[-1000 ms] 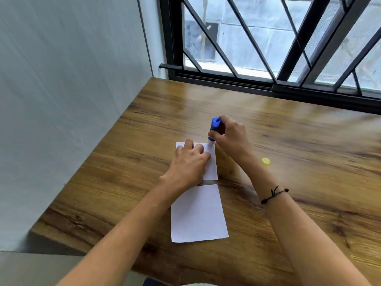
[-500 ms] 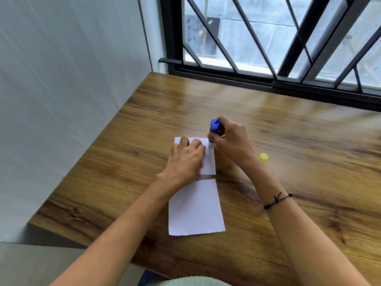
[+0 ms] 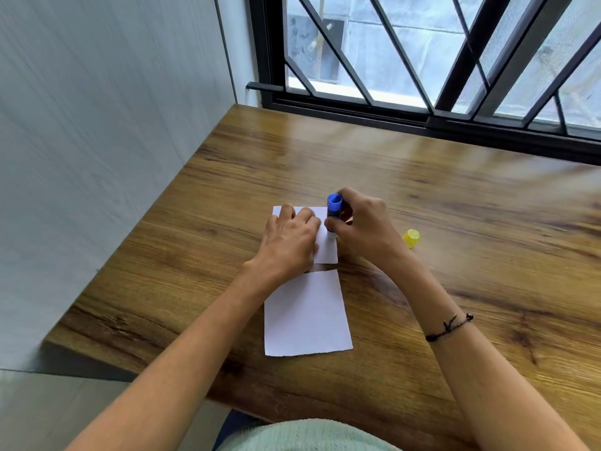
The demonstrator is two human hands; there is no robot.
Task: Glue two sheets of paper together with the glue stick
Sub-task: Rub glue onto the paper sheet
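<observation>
The left hand (image 3: 287, 245) lies flat, fingers spread, pinning down the far white rectangular paper sheet (image 3: 327, 245), as it did a second ago. Just to its right, the right hand (image 3: 364, 227) grips the blue plastic glue stick (image 3: 334, 211), tip down on that sheet. The stick has slid from the sheet's far right corner toward me along its right edge, so I'd say glue is being laid down that side, with most of the sheet left to coat. Nearer the worktop's (image 3: 471, 222) front edge lies the second white paper sheet (image 3: 307, 315), untouched and just apart from the first. To the right rests the small yellow plastic cap (image 3: 411, 238). Counted: two sheets, one glue stick, one cap.
</observation>
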